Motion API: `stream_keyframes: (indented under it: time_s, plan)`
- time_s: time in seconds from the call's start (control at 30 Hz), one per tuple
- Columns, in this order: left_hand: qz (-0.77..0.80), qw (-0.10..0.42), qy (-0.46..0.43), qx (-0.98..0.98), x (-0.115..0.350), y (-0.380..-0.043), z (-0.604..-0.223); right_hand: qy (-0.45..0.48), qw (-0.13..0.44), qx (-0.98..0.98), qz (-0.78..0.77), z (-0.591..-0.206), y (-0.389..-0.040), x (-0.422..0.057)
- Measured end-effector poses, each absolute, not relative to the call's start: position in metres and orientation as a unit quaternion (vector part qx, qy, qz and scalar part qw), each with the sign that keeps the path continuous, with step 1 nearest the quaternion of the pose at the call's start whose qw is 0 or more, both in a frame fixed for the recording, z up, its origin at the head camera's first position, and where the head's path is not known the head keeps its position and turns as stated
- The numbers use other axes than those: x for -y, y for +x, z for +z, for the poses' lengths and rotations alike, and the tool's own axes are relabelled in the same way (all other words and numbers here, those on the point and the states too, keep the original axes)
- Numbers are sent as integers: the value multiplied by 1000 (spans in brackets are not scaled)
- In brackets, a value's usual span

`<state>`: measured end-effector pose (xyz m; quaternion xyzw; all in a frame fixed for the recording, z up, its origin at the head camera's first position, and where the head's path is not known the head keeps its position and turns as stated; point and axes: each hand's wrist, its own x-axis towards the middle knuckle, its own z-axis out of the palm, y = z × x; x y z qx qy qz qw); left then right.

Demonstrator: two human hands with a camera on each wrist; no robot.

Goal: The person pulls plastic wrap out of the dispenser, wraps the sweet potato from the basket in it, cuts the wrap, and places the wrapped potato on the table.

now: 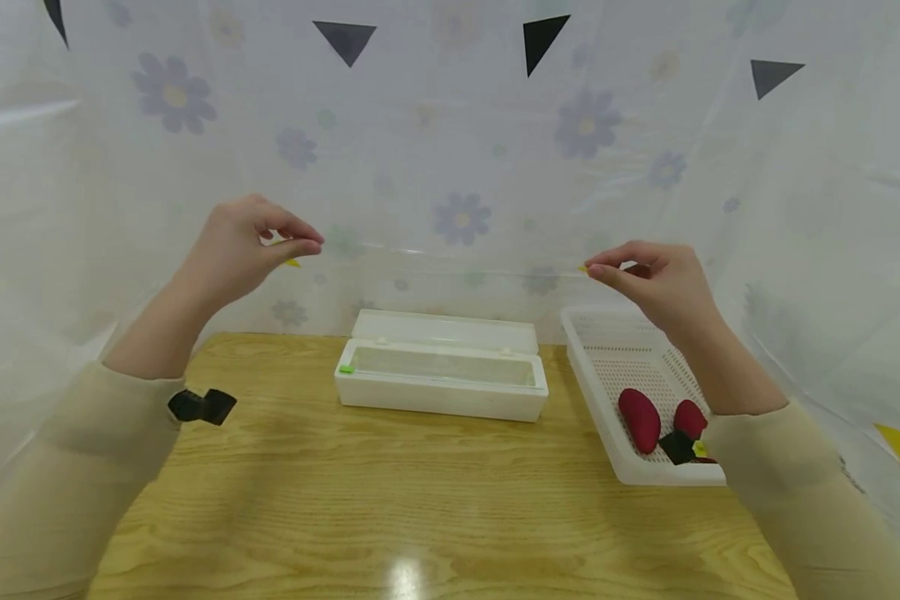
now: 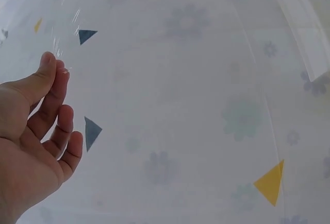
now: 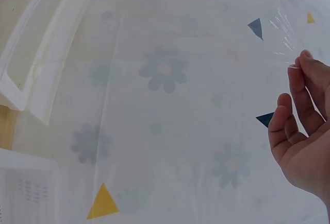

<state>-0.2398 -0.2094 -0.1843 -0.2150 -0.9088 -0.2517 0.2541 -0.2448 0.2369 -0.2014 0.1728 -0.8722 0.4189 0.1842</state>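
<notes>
Clear film [image 3: 286, 39], glossy, finely creased

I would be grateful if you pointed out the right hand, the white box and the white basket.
Right hand [image 1: 663, 285]: head view, on the middle of the hand.
White box [image 1: 441, 399]: head view, on its front wall.
White basket [image 1: 627, 368]: head view, on its bare perforated floor.

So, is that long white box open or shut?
The white box is open: its lid stands back along the far edge, leaving the hollow uncovered.
</notes>
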Motion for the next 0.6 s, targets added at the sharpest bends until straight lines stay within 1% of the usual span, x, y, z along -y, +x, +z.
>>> stream_keyframes:
  time_s: [0.17, 0.37, 0.47, 0.6]
  plan:
    - [-263, 253, -218, 905, 215, -224, -190, 199, 188, 864, 423, -208, -230, -238]
    - [-275, 263, -233, 895, 225, -203, -205, 246, 200, 854, 412, -213, -212, -235]
    - [-278, 267, -250, 888, 228, -195, -211, 256, 194, 850, 417, -215, -205, -235]
    - [-292, 263, -266, 880, 231, -186, -219, 265, 172, 844, 433, -220, -196, -236]
